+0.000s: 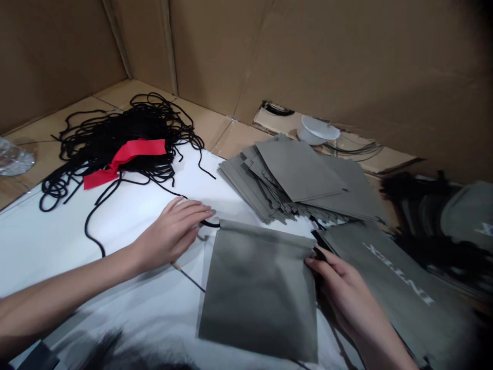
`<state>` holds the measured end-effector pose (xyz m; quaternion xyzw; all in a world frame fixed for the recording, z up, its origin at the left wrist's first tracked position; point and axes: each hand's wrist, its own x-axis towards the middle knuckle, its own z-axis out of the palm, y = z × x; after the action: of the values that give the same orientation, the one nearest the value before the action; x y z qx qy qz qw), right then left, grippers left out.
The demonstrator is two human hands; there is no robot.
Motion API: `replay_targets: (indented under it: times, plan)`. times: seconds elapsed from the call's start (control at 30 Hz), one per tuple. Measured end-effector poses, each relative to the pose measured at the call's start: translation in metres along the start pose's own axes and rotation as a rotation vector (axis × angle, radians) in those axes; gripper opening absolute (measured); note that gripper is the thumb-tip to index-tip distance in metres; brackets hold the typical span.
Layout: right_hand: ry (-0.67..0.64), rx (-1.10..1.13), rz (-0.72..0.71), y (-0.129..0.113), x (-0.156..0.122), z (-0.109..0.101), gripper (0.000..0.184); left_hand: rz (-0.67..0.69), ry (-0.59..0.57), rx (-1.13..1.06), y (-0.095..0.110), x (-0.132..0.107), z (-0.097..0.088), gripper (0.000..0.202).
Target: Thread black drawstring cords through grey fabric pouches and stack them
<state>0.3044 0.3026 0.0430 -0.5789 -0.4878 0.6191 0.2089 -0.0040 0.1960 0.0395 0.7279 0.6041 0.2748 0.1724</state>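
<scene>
Cardboard walls [215, 56] behind, gray pouch [262, 293] sits between the hands, right hand [339, 277] pinching near its top right corner, left hand [173, 231] narrowed on black cord [211, 224] leaving top left, roughly hem-aligned.

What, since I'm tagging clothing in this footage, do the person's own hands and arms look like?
The left hand and right hand are bare: no gloves, rings or markings show. The left forearm and right forearm show no sleeve, watch or bracelet.
</scene>
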Motion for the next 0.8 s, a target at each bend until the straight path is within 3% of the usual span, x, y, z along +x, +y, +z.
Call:
replay_targets:
  times: [0.13, 0.37, 0.63, 0.8]
  plan:
    - [0.055, 0.055, 0.064, -0.008, -0.003, 0.006, 0.03, -0.098, -0.027, -0.11, 0.007, 0.001, -0.005, 0.032]
    - [0.107, 0.058, 0.043, -0.009, -0.003, 0.006, 0.023, -0.357, -0.035, -0.675, 0.015, 0.002, -0.007, 0.03]
    - [0.145, 0.051, 0.005, -0.007, -0.001, 0.003, 0.023, -0.329, 0.139, -0.564, 0.013, 0.005, -0.012, 0.024]
    - [0.169, 0.074, 0.018, -0.008, -0.002, 0.002, 0.02, -0.441, 0.21, -0.636, 0.014, 0.007, -0.011, 0.02]
